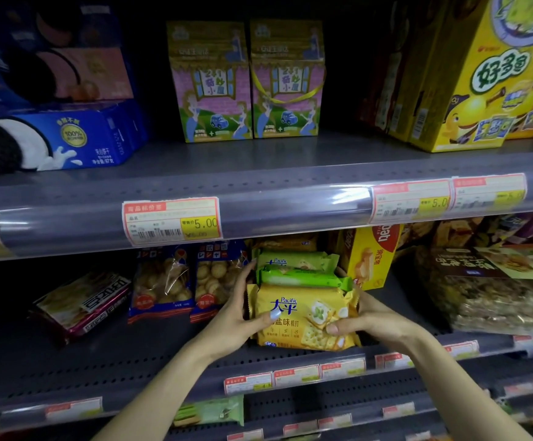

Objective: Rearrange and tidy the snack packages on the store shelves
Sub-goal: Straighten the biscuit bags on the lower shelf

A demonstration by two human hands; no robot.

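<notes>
A yellow Pacific cracker pack [303, 316] stands at the front of the middle shelf [163, 358]. My left hand [242, 313] grips its left side, thumb across the front. My right hand [367, 323] grips its right side, thumb on the pictured crackers. Two green Pacific packs [300, 270] lie stacked directly behind and above the yellow one. To the left stand two blue-edged bags of round biscuits [188, 281], with a dark pink-edged pack [80, 303] lying tilted farther left.
A yellow Lotte box [370, 259] stands right of the green packs, beside a large clear bag [497, 291]. The upper shelf holds blue Oreo boxes [61, 138], two pink house-shaped boxes [246, 84] and yellow boxes [481, 84]. Price tags line the shelf rails [172, 221].
</notes>
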